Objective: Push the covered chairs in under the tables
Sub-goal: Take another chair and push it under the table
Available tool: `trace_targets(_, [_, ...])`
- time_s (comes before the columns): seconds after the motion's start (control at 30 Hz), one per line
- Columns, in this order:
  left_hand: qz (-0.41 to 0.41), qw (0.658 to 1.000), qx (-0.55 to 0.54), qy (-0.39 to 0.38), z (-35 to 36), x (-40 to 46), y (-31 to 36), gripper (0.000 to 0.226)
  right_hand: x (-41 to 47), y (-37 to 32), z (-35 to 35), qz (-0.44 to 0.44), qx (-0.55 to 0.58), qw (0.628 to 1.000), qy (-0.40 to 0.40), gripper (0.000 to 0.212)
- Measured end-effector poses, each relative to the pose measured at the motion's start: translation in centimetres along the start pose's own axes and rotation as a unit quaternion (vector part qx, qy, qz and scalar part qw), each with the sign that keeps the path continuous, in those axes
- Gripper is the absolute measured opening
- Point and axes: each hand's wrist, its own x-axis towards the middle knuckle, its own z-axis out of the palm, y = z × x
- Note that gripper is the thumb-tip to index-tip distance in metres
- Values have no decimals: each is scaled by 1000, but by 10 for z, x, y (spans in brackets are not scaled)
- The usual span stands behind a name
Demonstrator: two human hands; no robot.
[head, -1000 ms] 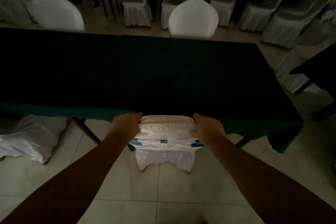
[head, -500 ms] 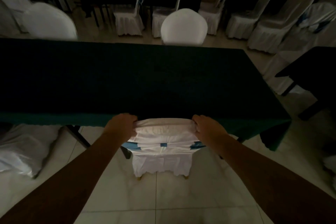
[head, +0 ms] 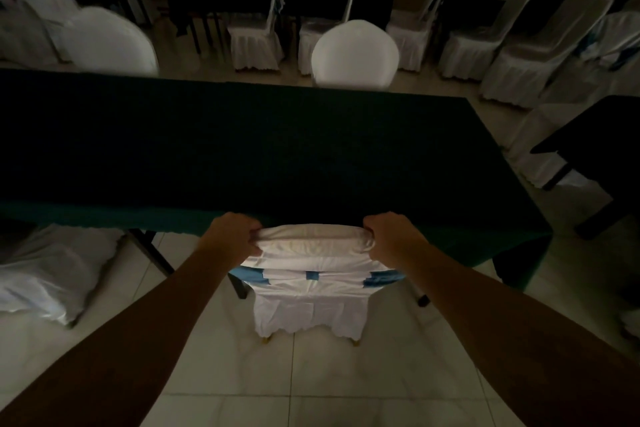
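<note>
Chair (head: 310, 291), white cover with a blue sash: it stands straight ahead of me, its back top rail running left to right, square to the near edge of the tabletop (head: 242, 146). Seat already lies beneath the green cloth; only the back and rear skirt show, and the rail sits right at the cloth hem, touching it or just short, I cannot tell which.

Hands: left hand (head: 232, 236) curled closed over the left corner of the rail, right hand (head: 389, 236) curled closed over the right corner, both pinching bunched cover fabric. Both lie equally near the chair, arms reaching forward about evenly, so I judge a straight push away from me needs no twist.

Room ahead: little travel seems left before the back meets the table edge. Dark table legs stand to either side of the chair; the left one is close beside the skirt, so I would keep the line true.

Surroundings: tiled floor (head: 311, 385) open behind the chair; a second covered chair (head: 52, 274) lies to my left, partly under the cloth; two round white chair backs (head: 355, 54) rise beyond the far edge; more covered chairs and dark tables farther back.
</note>
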Motion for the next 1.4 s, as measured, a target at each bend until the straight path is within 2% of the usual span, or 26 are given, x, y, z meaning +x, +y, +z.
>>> trace_targets(0.17, [15, 1000, 4, 1, 2, -2, 19, 29, -15, 14, -2, 17, 12, 1000, -14, 28])
trace_targets(0.57, [29, 1000, 11, -5, 10, 6, 65, 38, -40, 54, -14, 29, 22, 999, -19, 27])
trace_targets(0.87, [69, 998, 8, 9, 13, 23, 97, 32, -52, 85, -20, 54, 16, 998, -17, 28])
trace_targets(1.23, [52, 999, 14, 3, 19, 44, 112, 32, -46, 103, -33, 60, 31, 998, 0, 20])
trace_targets(1.4, [51, 999, -11, 2, 19, 50, 118, 28, -40, 107, -35, 90, 10, 996, 0, 27])
